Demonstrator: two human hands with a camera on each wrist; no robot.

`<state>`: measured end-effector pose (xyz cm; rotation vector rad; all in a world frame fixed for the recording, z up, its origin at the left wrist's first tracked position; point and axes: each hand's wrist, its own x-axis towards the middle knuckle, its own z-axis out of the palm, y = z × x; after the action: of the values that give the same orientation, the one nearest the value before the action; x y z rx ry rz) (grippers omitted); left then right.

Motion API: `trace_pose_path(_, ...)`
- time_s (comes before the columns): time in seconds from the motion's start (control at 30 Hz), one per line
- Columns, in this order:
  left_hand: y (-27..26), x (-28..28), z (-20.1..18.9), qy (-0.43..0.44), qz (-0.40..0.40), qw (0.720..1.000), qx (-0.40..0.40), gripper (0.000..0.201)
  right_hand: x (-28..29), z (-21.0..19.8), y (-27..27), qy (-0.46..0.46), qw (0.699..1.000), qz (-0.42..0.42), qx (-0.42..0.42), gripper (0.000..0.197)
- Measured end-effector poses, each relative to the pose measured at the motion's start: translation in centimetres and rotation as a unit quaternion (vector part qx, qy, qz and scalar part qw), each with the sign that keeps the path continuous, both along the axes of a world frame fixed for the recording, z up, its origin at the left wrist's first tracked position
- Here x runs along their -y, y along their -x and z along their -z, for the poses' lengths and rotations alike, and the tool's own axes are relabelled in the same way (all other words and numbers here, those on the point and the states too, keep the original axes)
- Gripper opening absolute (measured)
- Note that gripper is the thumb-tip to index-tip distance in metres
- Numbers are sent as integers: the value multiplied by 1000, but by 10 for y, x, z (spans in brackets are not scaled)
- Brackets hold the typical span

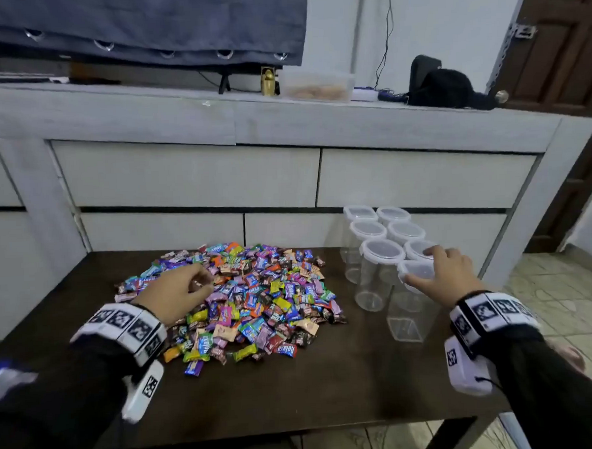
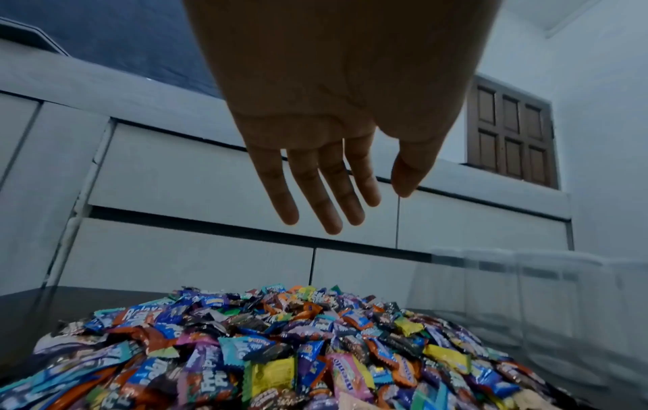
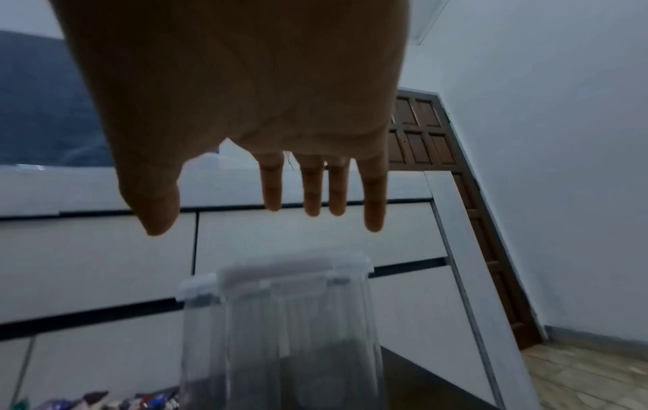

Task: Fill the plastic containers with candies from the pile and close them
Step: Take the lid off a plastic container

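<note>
Both hands open above a dark wooden table [image 1: 330,387]: left hand [image 1: 175,296] over the colourful wrapped-candy pile [image 1: 250,295] mid-table, right hand [image 1: 444,275] over the nearest clear lidded plastic container [image 1: 412,304] by its right edge.

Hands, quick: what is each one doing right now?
Left hand: open, holding nothing, above the candy pile.
Right hand: open, fingers spread above the nearest container, gripping nothing.

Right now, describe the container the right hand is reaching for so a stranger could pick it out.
On the dark table, right of the candy pile, stands a cluster of clear lidded containers. Take the nearest container, under the right hand: its base is square, while its neighbours' are round.
</note>
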<state>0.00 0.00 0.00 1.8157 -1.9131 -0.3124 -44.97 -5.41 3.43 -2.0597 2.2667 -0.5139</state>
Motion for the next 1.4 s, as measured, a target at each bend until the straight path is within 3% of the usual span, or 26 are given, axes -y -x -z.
trace_pose_path(0.13, 1, 14, 11, -47, -19, 998, 35, 11, 11, 19, -12, -37, 994, 96, -23, 93)
trace_pose_path(0.33, -5, 14, 37, -76, -21, 997, 17, 13, 15, 43, -16, 32, 993, 111, -18, 80)
trace_pose_path(0.47, -2, 9, 47, -79, -5, 996, -45, 11, 5, 42, -27, 19, 998, 55, -31, 82)
trace_pose_path(0.63, 18, 5, 55, -88, 52, 991, -90, 17, -22, 38, -72, -7, 994, -101, -37, 77)
trace_pose_path(0.73, 32, 2, 61, -119, 95, 986, -65, 38, -39, 36, -108, -16, 976, -218, -28, 77)
trace_pose_path(0.87, 51, -7, 73, -173, 175, 969, -15, 107, -49, 35, -146, -22, 940, -339, 5, 69)
trace_pose_path(0.93, 61, -11, 78, -157, 207, 964, -48, 118, -51, 36, -158, -27, 923, -384, 27, 69)
trace_pose_path(1.1, 72, -13, 80, -119, 194, 956, -186, 119, -47, 32, -169, -45, 879, -471, 68, 67)
trace_pose_path(1.23, 76, -12, 75, -96, 206, 940, -252, 114, -42, 33, -172, -71, 860, -498, 84, 68)
trace_pose_path(1.4, 82, -12, 87, -112, 178, 920, -332, 80, -36, 37, -173, -96, 852, -504, 108, 66)
